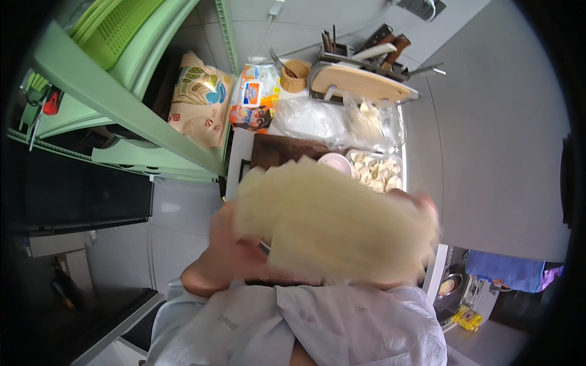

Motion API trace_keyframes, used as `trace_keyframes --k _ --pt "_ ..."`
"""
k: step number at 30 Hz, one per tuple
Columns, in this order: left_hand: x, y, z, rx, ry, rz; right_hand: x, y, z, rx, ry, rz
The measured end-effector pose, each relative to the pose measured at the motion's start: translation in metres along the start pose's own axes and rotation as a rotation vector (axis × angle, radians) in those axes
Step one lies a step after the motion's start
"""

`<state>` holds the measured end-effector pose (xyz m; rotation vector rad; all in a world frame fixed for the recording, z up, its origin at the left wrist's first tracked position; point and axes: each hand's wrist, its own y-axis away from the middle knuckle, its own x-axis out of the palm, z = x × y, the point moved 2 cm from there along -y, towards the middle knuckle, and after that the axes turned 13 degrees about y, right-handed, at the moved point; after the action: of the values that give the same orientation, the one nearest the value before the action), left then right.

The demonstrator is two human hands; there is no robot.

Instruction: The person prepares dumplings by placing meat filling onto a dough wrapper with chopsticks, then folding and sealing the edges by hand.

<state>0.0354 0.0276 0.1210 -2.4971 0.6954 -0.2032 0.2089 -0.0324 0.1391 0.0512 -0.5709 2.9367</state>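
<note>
A fanned-out stack of pale dough wrappers point(329, 219) is held up close to the camera, blurred by motion. My left hand point(238, 251) grips its left end. At the right end, the fingers of my right hand point(423, 201) show behind the edge, and the wrappers hide the rest of that hand. Behind the stack, a clear plastic container point(377, 171) holds several folded dumplings. Beside that container is a pink bowl point(335, 162), partly covered by the wrappers. A dark brown board point(284, 148) lies under this area, mostly hidden.
Clear plastic bags point(311, 121) lie beyond the board, one holding more pale dough. Farther back stand a knife rack with a wooden cutting board point(361, 84), a woven cup with a fork point(295, 75), a wipes pack point(254, 98) and a large printed bag point(201, 100). A green shelf point(137, 116) rises at left.
</note>
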Motion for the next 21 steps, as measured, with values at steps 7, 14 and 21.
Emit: trace_keyframes --k 7,14,21 --pt "0.025 0.008 -0.039 0.347 0.225 0.078 0.049 0.012 0.060 -0.257 0.085 -0.335" --pt "0.018 -0.002 -0.058 0.276 0.764 0.141 0.046 0.017 0.059 0.112 0.481 -0.517" --pt "0.021 -0.004 -0.060 0.241 0.817 0.127 0.040 0.017 0.070 0.013 -0.033 -0.414"
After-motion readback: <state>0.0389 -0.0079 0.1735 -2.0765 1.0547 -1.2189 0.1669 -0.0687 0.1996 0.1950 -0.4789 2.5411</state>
